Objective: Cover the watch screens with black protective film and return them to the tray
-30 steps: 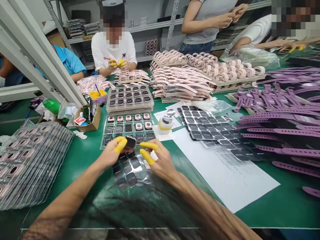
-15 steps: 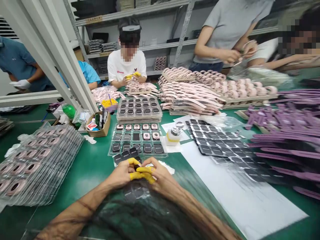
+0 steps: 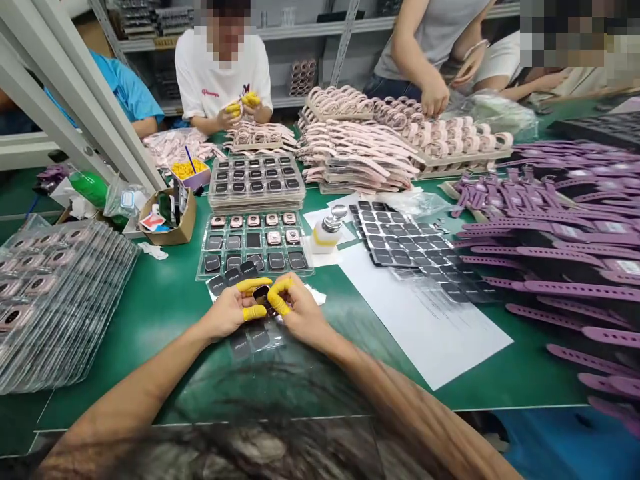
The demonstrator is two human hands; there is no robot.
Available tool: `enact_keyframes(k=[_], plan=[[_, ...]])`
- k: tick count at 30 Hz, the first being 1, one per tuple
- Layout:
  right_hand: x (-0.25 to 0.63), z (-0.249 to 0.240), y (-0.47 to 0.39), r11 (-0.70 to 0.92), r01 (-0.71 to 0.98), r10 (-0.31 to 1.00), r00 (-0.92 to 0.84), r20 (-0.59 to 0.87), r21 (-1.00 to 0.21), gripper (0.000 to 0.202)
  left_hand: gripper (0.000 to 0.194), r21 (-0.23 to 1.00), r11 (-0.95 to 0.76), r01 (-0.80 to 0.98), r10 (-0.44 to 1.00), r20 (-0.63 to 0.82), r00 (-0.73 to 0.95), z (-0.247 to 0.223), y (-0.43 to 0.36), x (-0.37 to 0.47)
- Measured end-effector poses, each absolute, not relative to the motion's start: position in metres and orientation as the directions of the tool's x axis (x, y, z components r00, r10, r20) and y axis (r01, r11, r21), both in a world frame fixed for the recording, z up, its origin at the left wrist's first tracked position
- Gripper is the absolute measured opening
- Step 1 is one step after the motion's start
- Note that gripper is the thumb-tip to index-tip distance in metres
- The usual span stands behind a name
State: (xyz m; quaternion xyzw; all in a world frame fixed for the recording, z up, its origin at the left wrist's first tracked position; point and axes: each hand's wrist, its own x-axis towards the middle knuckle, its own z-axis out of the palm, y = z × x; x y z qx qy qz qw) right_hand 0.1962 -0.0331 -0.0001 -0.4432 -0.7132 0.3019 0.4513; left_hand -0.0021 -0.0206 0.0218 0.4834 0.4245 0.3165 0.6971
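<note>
My left hand point(image 3: 226, 312), with yellow finger covers, holds a small dark-screened watch case point(image 3: 261, 293) between thumb and fingers. My right hand point(image 3: 301, 312), also in yellow covers, is closed at the case's right edge; whether it pinches a separate piece is hidden. Sheets of black square stickers point(image 3: 250, 340) lie under and behind the hands. Just beyond them is a clear plastic tray point(image 3: 309, 268) whose compartments hold pink-rimmed watch cases and black squares.
A dispenser bottle point(image 3: 326, 232) stands right of the tray, near more sticker sheets point(image 3: 387, 233) and white paper point(image 3: 425, 340). Purple straps point(image 3: 565, 290) fill the right side. Stacked trays point(image 3: 65, 313) and a cardboard box point(image 3: 175, 230) stand left. Co-workers sit behind pink straps point(image 3: 355, 147).
The view has tipped down and shifted. The watch case now shows its dark face between my hands, and my right fingers have moved to its right side. A co-worker's hand has reached the pink straps.
</note>
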Motion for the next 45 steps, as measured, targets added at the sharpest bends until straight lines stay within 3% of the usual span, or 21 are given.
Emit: enact_keyframes(k=[3,6,8,11,13,16,20,22,24,26,32,35,37,39,41,45], plan=[[0.216,0.01,-0.041,0.345,0.331,0.938,-0.085,0.337,-0.878,0.024,0.072,0.917,0.387,-0.101,0.849,-0.311,0.426,0.021,-0.021,-0.002],[0.247,0.012,-0.061,0.257,0.396,0.966,-0.117,0.229,-0.882,0.025,0.071,0.929,0.363,-0.076,0.872,-0.31,0.379,0.019,-0.018,-0.003],[0.263,0.005,-0.074,0.221,0.59,0.975,-0.12,0.187,-0.777,0.025,0.068,0.933,0.356,-0.053,0.887,-0.319,0.333,0.019,-0.016,-0.004],[0.272,-0.008,-0.079,0.216,0.805,0.957,-0.064,0.282,-0.553,0.023,0.065,0.933,0.359,-0.032,0.891,-0.332,0.308,0.019,-0.013,-0.003],[0.274,-0.014,-0.07,0.273,0.853,0.93,-0.116,0.349,-0.445,0.027,0.07,0.935,0.354,-0.032,0.887,-0.325,0.328,0.019,-0.013,-0.002],[0.276,-0.013,-0.053,0.376,0.862,0.88,-0.217,0.423,-0.34,0.016,0.072,0.943,0.332,-0.015,0.884,-0.306,0.353,0.017,-0.014,-0.001],[0.267,0.0,-0.041,0.459,0.778,0.824,-0.191,0.533,-0.43,0.018,0.064,0.959,0.277,0.057,0.898,-0.28,0.34,0.01,-0.015,-0.001],[0.249,0.006,-0.034,0.587,0.673,0.775,-0.306,0.553,-0.451,0.015,0.063,0.964,0.254,0.081,0.897,-0.266,0.354,0.008,-0.015,-0.002],[0.228,0.008,-0.023,0.731,0.56,0.672,-0.494,0.552,-0.39,0.01,0.061,0.966,0.242,0.091,0.887,-0.258,0.384,0.006,-0.015,-0.002],[0.212,0.006,-0.013,0.778,0.522,0.621,-0.554,0.555,-0.35,0.005,0.059,0.964,0.247,0.096,0.879,-0.265,0.396,0.006,-0.014,-0.003],[0.203,-0.009,-0.007,0.729,0.519,0.683,-0.495,0.538,-0.447,0.011,0.057,0.957,0.262,0.124,0.87,-0.29,0.399,0.005,-0.013,-0.002],[0.209,-0.007,-0.006,0.693,0.602,0.708,-0.467,0.53,-0.396,0.007,0.049,0.957,0.24,0.161,0.871,-0.285,0.4,0.002,-0.012,-0.001],[0.217,-0.001,-0.01,0.588,0.738,0.764,-0.374,0.526,-0.33,0.006,0.056,0.951,0.267,0.158,0.877,-0.307,0.369,0.001,-0.011,0.0],[0.226,0.006,-0.021,0.47,0.834,0.798,-0.261,0.543,-0.29,0.006,0.065,0.941,0.325,0.094,0.868,-0.336,0.365,0.002,-0.009,-0.001],[0.231,0.01,-0.035,0.496,0.798,0.801,-0.269,0.534,-0.343,0.016,0.068,0.918,0.396,-0.012,0.853,-0.362,0.375,0.004,-0.005,-0.002],[0.222,0.0,-0.048,0.712,0.493,0.683,-0.651,0.331,-0.501,0.04,0.056,0.814,0.505,-0.288,0.847,-0.401,0.35,0.011,0.004,-0.006]])
